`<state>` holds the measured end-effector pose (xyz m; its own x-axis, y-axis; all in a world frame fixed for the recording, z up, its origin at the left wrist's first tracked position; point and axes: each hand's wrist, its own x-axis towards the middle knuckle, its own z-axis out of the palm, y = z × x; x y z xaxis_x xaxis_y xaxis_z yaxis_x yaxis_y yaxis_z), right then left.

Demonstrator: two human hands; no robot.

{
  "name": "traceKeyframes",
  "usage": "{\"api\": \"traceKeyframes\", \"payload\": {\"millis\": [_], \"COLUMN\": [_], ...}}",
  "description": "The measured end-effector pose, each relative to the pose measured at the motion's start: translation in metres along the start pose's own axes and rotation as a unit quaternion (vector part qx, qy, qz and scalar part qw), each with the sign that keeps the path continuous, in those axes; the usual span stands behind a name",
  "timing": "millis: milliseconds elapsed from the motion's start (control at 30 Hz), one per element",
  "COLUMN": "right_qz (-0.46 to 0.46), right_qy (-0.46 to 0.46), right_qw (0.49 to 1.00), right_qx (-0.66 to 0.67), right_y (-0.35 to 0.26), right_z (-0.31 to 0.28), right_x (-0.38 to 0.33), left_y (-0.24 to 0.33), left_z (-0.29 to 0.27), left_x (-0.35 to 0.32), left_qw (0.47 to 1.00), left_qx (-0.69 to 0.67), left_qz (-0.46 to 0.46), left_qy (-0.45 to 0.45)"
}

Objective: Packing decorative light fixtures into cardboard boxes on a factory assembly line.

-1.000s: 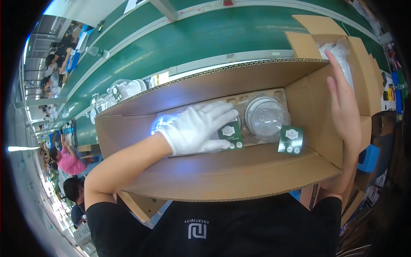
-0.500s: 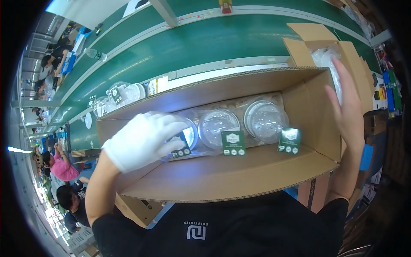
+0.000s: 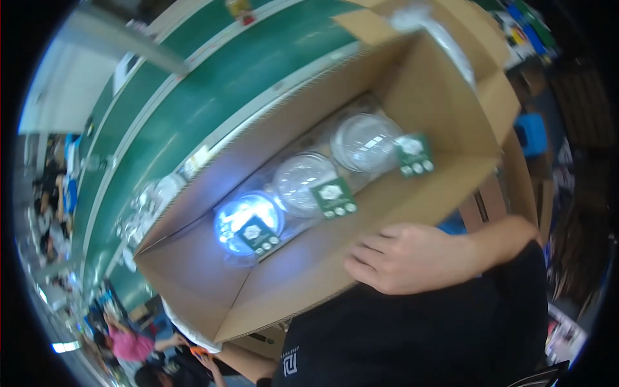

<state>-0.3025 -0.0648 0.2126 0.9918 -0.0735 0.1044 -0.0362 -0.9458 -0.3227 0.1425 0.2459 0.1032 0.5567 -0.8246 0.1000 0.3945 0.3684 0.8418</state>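
Note:
An open cardboard box [image 3: 371, 242] lies slantwise before me. In a row inside it are three round, clear-wrapped items: one bright with glare [image 3: 227, 219], a middle one [image 3: 298, 180] and a far-right one [image 3: 367, 138]. Each carries a green square card, such as the middle card [image 3: 334, 197]. My bare right hand [image 3: 409, 258] is over the box's near wall, its fingers curled over the edge and the thumb hidden. At the box's near left corner, my white-gloved left hand [image 3: 190, 327] is against the outside, mostly hidden by the box, fingers out of sight.
Beyond the box runs a green work surface [image 3: 258, 77] holding more clear-wrapped items [image 3: 158, 197] at left. A second open carton [image 3: 500, 113] adjoins the right end. A blue bin [image 3: 532, 134] stands farther right. Co-workers, one in a pink shirt [image 3: 131, 345], are at lower left.
My left hand has left the leftmost wrapped item for the box's outside. My right hand has moved from beyond the right end to the near wall. The box appears turned counterclockwise in view.

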Motion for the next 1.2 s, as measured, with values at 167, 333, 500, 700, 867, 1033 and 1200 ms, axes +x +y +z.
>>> {"api": "traceKeyframes", "payload": {"millis": [167,333,500,700,867,1033,1200], "right_qz": [0.037,0.027,0.035,0.122,0.162,0.332,0.552], "right_qy": [-0.012,0.029,0.037,0.011,0.135,0.182,0.271], "right_qw": [0.999,0.997,0.993,0.991,0.971,0.902,0.777], "right_qx": [0.003,-0.069,-0.109,-0.051,-0.114,-0.205,-0.137], "right_y": [-0.016,-0.024,-0.027,-0.073,-0.136,-0.205,-0.250], "right_z": [-0.001,0.014,-0.013,-0.072,-0.101,-0.112,-0.103], "right_x": [0.004,0.004,0.003,0.007,-0.023,-0.076,-0.136], "left_y": [-0.082,-0.179,-0.250,-0.246,-0.207,-0.199,-0.226], "left_z": [-0.040,-0.009,0.047,0.049,0.073,0.123,0.206], "left_x": [0.008,-0.028,-0.084,-0.087,-0.053,-0.005,0.020], "left_qw": [0.992,0.970,0.922,0.926,0.957,0.952,0.888], "left_qx": [0.061,0.112,0.173,0.157,0.117,0.285,0.407], "left_qz": [-0.076,-0.091,-0.119,0.001,0.034,0.034,0.026], "left_qy": [0.079,0.194,0.325,0.344,0.264,0.106,-0.210]}}
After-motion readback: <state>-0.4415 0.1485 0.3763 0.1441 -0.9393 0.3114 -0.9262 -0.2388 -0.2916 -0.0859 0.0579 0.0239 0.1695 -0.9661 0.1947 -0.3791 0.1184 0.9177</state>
